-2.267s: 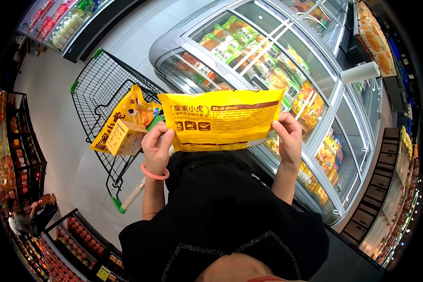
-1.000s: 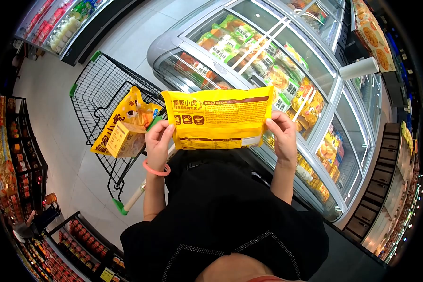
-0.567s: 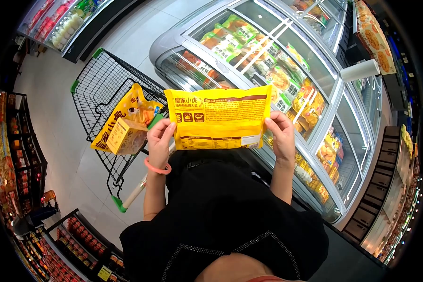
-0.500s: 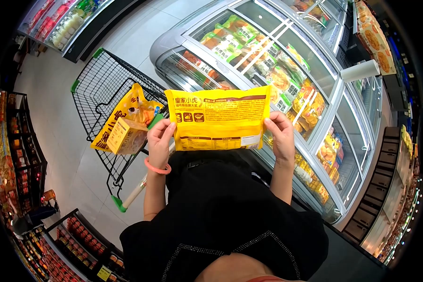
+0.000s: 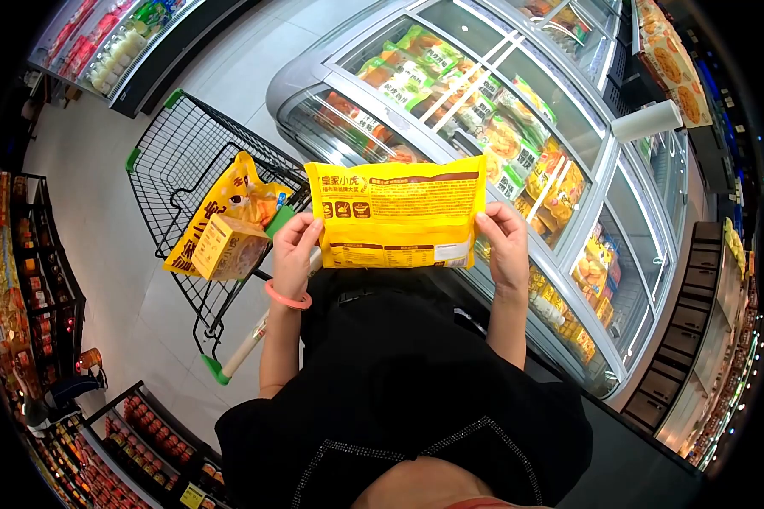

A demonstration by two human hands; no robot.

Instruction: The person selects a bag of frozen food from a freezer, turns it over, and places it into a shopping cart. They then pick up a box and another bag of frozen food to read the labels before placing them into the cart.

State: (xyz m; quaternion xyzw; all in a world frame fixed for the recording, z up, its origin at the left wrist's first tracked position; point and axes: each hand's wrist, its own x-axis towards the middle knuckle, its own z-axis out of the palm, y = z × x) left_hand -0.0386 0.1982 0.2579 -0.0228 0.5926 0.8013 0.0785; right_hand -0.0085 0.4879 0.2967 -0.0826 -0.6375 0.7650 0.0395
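Note:
A yellow food packet is held up in front of my body, its printed back towards me. My left hand, with a coral band on the wrist, pinches the packet's left edge. On the opposite edge, my right hand grips it between thumb and fingers. Left of the packet stands a black wire shopping cart with green corners. It carries a large yellow bag and a yellow box leaning over the bag's lower part.
A glass-topped freezer full of frozen food packs stretches from behind the packet to the right. A white roll sits on its far side. Stocked shelves stand at lower left, and a chilled display at upper left.
The packet's left edge has shifted slightly right together with my left hand, so the packet looks a little narrower. Both hands keep their hold.

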